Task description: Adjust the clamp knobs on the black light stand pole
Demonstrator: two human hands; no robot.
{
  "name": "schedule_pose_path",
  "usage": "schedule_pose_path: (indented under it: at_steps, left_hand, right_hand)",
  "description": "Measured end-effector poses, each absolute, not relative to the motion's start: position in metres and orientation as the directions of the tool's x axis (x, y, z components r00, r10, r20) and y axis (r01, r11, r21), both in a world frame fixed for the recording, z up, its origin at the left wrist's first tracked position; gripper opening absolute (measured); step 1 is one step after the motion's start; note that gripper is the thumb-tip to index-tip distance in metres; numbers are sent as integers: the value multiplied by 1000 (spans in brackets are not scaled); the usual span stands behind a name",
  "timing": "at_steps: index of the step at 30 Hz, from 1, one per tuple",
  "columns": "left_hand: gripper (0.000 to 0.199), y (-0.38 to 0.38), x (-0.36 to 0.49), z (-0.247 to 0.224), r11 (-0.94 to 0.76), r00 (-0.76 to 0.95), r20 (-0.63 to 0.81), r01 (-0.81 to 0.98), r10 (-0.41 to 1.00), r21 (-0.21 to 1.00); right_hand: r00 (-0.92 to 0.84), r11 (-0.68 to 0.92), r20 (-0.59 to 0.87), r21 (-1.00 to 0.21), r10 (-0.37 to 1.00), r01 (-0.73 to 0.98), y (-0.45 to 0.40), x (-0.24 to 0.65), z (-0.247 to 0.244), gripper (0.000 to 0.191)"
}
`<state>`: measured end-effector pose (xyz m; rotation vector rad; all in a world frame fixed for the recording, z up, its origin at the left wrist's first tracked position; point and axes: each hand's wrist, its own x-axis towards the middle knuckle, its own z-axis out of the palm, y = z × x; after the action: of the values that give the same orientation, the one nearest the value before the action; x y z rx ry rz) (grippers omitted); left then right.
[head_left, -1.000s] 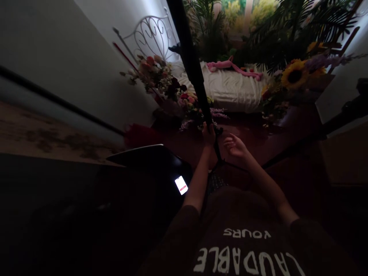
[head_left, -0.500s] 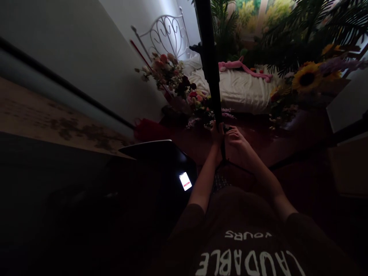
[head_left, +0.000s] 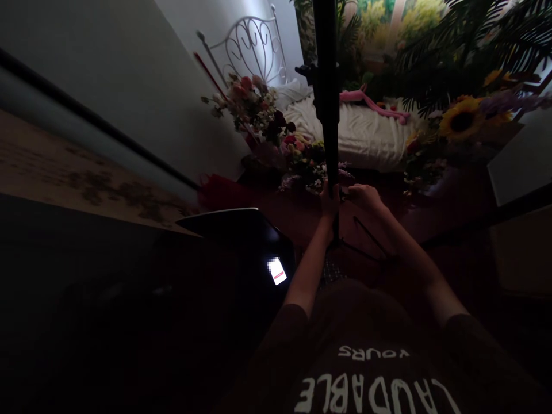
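Observation:
A tall black light stand (head_left: 328,103) rises in front of me, its upper part leaning toward the camera and its legs spread low on the dark floor. My left hand (head_left: 330,200) is wrapped round the pole at its lower section. Just right of the pole is my right hand (head_left: 365,195), with fingers bent and pressed together beside a small dark fitting on the pole. Whether the fingertips hold that fitting is too dark to tell. A clamp with a side knob (head_left: 304,71) sits higher up the pole.
Flower bunches (head_left: 297,149) stand beyond my hands, before a bed with a white cover (head_left: 371,135) and a pink plush toy (head_left: 366,99). Sunflowers (head_left: 461,119) are at right. A lit phone (head_left: 276,271) lies on a dark surface at left. A dark bar (head_left: 487,215) crosses the right side.
The pole's upper part has shifted right in view. My right hand has moved right, a little away from the pole, while my left hand keeps its grip.

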<state>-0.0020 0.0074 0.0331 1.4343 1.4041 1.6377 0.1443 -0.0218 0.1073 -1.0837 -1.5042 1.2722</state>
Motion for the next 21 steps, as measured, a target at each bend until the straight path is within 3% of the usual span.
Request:
schedule_pose_path:
  at_steps: [3, 5, 11, 14, 17, 21]
  left_hand:
    - [60, 6, -1, 33, -317, -274, 371, 224, 887, 922]
    - [60, 6, -1, 33, -313, -269, 365, 218, 891, 925]
    - [59, 8, 0, 33, -323, -278, 379, 229, 883, 919]
    - [59, 8, 1, 33, -326, -300, 387, 235, 872, 916]
    - [59, 9, 1, 32, -326, -283, 382, 226, 880, 918]
    - [58, 7, 1, 35, -358, -279, 408, 214, 869, 909]
  right_hand:
    - [-241, 345, 270, -864, 932, 368, -18, 157, 137, 22]
    - [-238, 471, 407, -759, 882, 450, -16, 156, 167, 20]
    - [-196, 710, 726, -515, 659, 481, -6, 100, 280, 75]
    - [-105, 659, 785, -431, 611, 616, 11, 60, 307, 95]
    - [10, 498, 743, -458, 669, 736, 34, 36, 307, 76]
    - [14, 507, 781, -419, 624, 753, 57, 36, 297, 64]
